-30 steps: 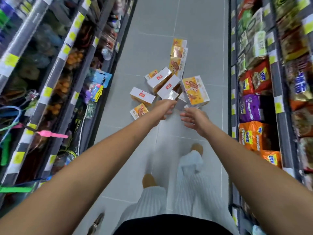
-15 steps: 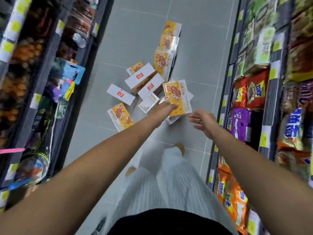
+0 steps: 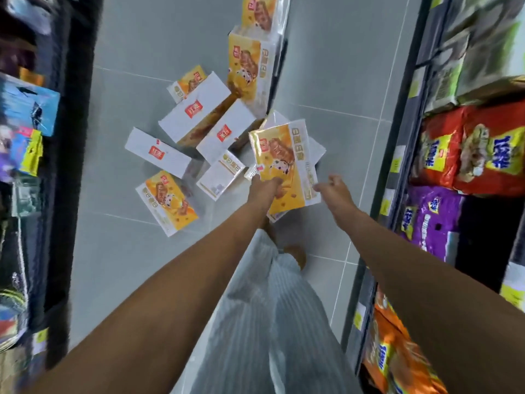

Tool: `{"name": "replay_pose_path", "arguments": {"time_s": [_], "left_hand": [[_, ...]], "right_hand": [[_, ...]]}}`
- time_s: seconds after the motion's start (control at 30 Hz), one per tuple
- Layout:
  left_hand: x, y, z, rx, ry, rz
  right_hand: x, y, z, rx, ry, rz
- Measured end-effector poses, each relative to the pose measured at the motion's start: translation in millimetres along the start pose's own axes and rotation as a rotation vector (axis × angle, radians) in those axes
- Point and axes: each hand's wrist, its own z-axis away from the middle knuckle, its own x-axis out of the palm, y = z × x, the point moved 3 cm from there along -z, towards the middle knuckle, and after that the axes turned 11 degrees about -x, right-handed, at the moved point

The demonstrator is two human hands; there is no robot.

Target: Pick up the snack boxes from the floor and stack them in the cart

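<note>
Left hand [image 3: 264, 189]: grip closed on the near edge of a yellow snack box [image 3: 284, 163], which lies atop the heap in the aisle. Right hand [image 3: 335, 190]: fingers curled at the box's near right corner; hold cannot be determined. Other snack boxes [image 3: 196, 115] lie scattered left and far on the floor [image 3: 127, 52], between stocked shelves [image 3: 468, 149].

A grey tiled floor [image 3: 147, 44] runs between dark shelving [image 3: 397, 155] stocked with bright snack bags [image 3: 471, 149].

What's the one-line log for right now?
left hand: grips yellow cardboard snack box; right hand: at its right edge, grip unclear; cart: unseen
</note>
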Motion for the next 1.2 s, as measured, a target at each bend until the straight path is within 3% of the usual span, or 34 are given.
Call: {"name": "replay_pose_path", "arguments": {"time_s": [0.13, 0.23, 0.37, 0.5, 0.67, 0.97, 1.2], "left_hand": [[25.8, 2.1, -97.3, -0.016, 0.102, 0.025], [27.7, 0.8, -139.7, -0.005, 0.15, 0.036], [25.3, -16.9, -172.0, 0.089, 0.032, 0.141], [24.2, -28.8, -180.5, 0.061, -0.216, 0.154], [9.6, -11.9, -167.7, 0.018, -0.304, 0.155], [-24.3, -18.1, -75.6, 0.181, -0.344, 0.067], [-67.4, -58.6, 45.4, 0.257, -0.184, -0.003]], "right_hand": [[21.2, 23.5, -84.6, -0.029, -0.023, 0.143], [31.4, 40.8, -126.3, -0.055, -0.034, 0.064], [41.7, 59.9, -145.5, -0.059, -0.142, -0.156], [45.5, 77.0, -145.1, -0.012, -0.309, -0.193], [50.9, 73.8, -126.1, -0.01, -0.231, -0.233], [35.9, 47.1, -37.5, 0.001, -0.138, -0.29], [22.6, 18.9, 68.5, -0.07, -0.226, -0.163]]}}
